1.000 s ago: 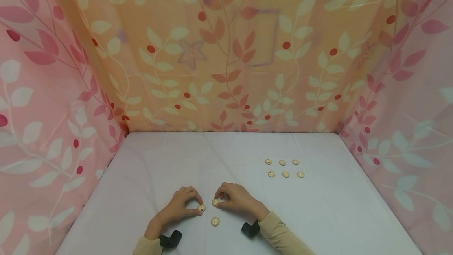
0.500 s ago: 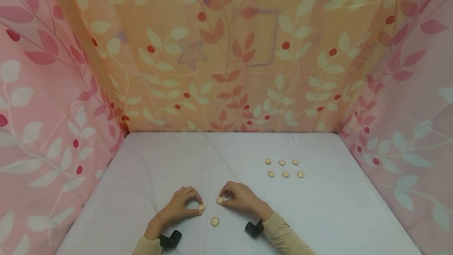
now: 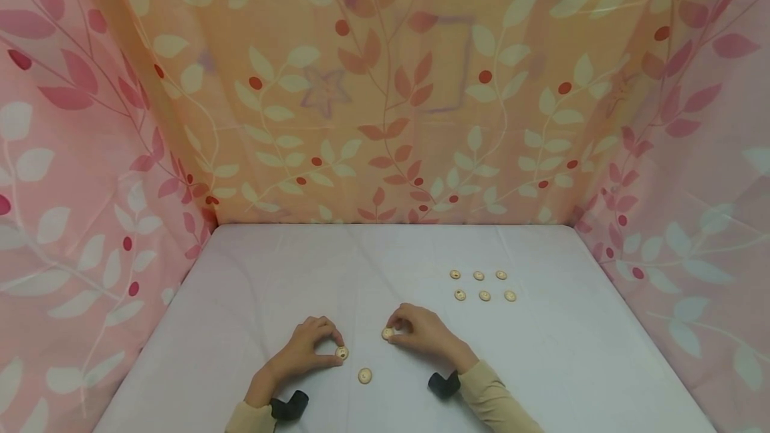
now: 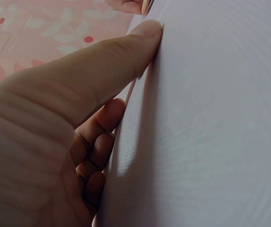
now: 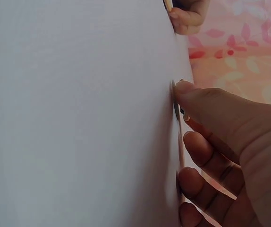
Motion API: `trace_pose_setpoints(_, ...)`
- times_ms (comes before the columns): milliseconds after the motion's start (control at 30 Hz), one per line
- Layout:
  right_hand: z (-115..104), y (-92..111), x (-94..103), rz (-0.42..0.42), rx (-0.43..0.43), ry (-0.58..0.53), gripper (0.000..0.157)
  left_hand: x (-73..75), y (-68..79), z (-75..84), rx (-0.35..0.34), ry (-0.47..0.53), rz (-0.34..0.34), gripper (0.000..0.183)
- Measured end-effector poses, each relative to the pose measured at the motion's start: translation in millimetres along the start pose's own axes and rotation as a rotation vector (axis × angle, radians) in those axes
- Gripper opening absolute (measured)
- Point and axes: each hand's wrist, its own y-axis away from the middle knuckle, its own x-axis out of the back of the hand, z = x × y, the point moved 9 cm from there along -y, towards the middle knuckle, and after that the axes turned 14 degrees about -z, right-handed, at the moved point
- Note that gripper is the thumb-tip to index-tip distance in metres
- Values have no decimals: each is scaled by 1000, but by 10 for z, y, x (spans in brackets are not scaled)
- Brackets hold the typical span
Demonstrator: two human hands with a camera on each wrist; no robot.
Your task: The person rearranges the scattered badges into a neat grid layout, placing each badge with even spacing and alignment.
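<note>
My left hand [image 3: 313, 345] stays low over the table and pinches a small round pale wooden disc [image 3: 341, 353], button-like with dark marks, between thumb and forefinger. A similar disc [image 3: 388, 333] is pinched by its edge in my right hand [image 3: 426, 333], a little further back and to the right. In the right wrist view the right thumb [image 5: 206, 97] hides most of that disc, close over the tabletop. The left thumb [image 4: 121, 56] likewise covers the left disc in the left wrist view. Between the hands, nearer the front, a third disc [image 3: 365, 375] lies flat.
At the back right, several more wooden discs lie in two rows, one disc [image 3: 484, 295] being mid-front. A white cloth covers the table [image 3: 289, 272]. Patterned curtains [image 3: 385, 152] enclose the back and both sides. Black camera mounts [image 3: 444, 385] sit at the wrists.
My right hand has slid the pinched disc right and slightly back, away from the left hand. The left hand and its disc have stayed in place.
</note>
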Motion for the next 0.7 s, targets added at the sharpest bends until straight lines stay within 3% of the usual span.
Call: trace_pose_setpoints(700, 432, 342, 240, 67, -148, -59, 18, -26, -11, -46, 36, 35, -37, 27)
